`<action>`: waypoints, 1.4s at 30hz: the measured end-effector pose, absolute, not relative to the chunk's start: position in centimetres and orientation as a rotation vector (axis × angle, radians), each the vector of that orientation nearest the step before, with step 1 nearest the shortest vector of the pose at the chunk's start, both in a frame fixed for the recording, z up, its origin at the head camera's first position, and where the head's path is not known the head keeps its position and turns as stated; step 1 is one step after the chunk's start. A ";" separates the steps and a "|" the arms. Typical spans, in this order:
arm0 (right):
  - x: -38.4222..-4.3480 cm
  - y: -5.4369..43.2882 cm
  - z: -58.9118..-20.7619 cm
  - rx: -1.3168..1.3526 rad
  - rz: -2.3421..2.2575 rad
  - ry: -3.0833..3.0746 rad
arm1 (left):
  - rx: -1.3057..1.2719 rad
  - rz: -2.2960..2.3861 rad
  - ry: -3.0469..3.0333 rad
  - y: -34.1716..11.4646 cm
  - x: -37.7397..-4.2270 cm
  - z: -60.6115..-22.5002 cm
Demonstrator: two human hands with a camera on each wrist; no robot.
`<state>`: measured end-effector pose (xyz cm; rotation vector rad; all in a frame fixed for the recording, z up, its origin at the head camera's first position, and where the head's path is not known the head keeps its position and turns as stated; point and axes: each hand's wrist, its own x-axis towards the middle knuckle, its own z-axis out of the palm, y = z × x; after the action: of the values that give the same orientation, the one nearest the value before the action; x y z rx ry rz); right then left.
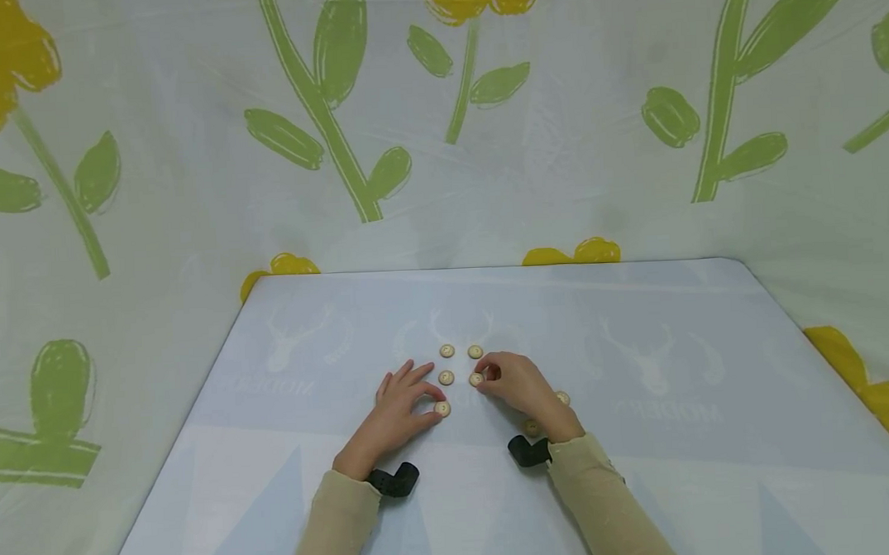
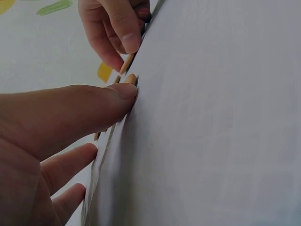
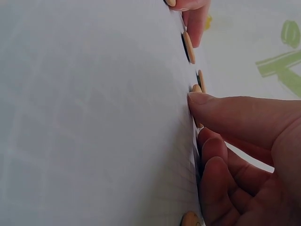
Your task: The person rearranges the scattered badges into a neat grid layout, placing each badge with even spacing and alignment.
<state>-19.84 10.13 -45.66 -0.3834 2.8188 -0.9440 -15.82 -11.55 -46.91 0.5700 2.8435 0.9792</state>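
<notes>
My left hand pinches a small round wooden disc between thumb and index finger, low at the table surface. Its other fingers are spread out toward the far side. To the right, thumb and index finger of my right hand pinch a second wooden disc, also right at the tabletop; the remaining fingers curl beneath the palm. In the left wrist view, the left thumb covers much of its disc. A pale disc with a dark mark lies between the two hands.
Beyond the hands, a left disc and a right disc lie side by side. Near the right wrist are another disc and a partly shadowed one. The pale table meets a flower-printed curtain behind.
</notes>
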 end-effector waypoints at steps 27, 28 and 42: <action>-19.8 10.1 -45.6 -0.351 -0.950 2.805 | 0.591 0.978 2.855 -11.6 -16.0 -47.3; -19.8 10.1 -45.6 -0.350 -0.950 2.804 | 0.592 0.979 2.854 -11.6 -16.0 -47.3; -19.8 10.0 -45.6 -0.320 -0.948 2.794 | 0.587 0.977 2.860 -11.5 -16.0 -47.3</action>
<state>-19.84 10.01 -45.63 -0.3197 2.7942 -0.9477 -15.96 -11.54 -47.30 0.5871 2.8601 0.9772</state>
